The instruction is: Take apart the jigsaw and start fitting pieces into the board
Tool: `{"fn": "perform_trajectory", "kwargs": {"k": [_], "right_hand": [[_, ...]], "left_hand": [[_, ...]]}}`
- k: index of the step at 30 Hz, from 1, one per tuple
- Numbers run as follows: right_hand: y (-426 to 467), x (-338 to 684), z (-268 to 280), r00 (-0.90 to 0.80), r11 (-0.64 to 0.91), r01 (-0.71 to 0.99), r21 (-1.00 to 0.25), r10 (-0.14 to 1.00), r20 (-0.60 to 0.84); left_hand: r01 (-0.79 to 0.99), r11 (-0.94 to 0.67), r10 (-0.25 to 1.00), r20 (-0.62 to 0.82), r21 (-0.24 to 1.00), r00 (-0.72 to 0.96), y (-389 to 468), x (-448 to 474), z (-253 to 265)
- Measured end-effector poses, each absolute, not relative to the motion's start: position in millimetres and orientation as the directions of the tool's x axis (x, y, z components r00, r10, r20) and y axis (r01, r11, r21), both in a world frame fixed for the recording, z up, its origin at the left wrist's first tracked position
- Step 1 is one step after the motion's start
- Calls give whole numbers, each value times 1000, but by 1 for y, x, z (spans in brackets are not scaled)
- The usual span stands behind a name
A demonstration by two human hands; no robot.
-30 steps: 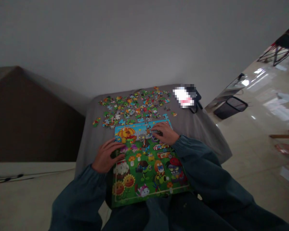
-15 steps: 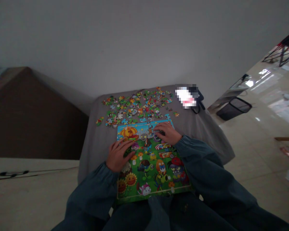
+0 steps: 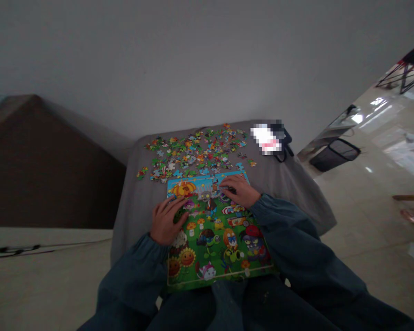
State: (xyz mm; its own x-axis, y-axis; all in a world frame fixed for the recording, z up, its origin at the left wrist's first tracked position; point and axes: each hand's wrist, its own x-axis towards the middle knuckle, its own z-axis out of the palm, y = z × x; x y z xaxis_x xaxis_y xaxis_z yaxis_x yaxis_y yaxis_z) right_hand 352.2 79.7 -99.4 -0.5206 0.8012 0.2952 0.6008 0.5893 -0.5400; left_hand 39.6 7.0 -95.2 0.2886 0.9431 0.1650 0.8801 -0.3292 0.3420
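A colourful cartoon puzzle board lies on the grey cloth surface in front of me, its near edge by my lap. It shows sunflowers, a pumpkin and other characters on green. Along the board's left side rests my left hand, its fingers spread and the thumb apart. My right hand lies over the upper right of the board, fingers loosely bent and apart from the thumb; I see no piece in it. Just beyond the board many loose jigsaw pieces are scattered, with a light blue piece near the top right corner.
A grey cloth covers the table against a plain wall. At its far right lies a blurred-out bright object beside a dark strapped item. Brown furniture stands left; a dark bin sits on the floor right.
My left hand has shifted slightly to the left on the board, uncovering a bit more of the picture. The right hand stays in place.
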Motion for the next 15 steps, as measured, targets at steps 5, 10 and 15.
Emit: {"fn": "perform_trajectory", "kwargs": {"k": [5,10,15], "right_hand": [[79,352,-98,-525,587,600,-544,802,285],[79,352,-96,-534,591,596,-544,798,280],[79,352,-94,-532,583,601,-547,803,271]], "left_hand": [[869,-370,928,170,328,331,8,45,-92],[862,-381,925,149,335,351,8,46,-91],[856,-389,921,153,340,358,7,44,-94]]}}
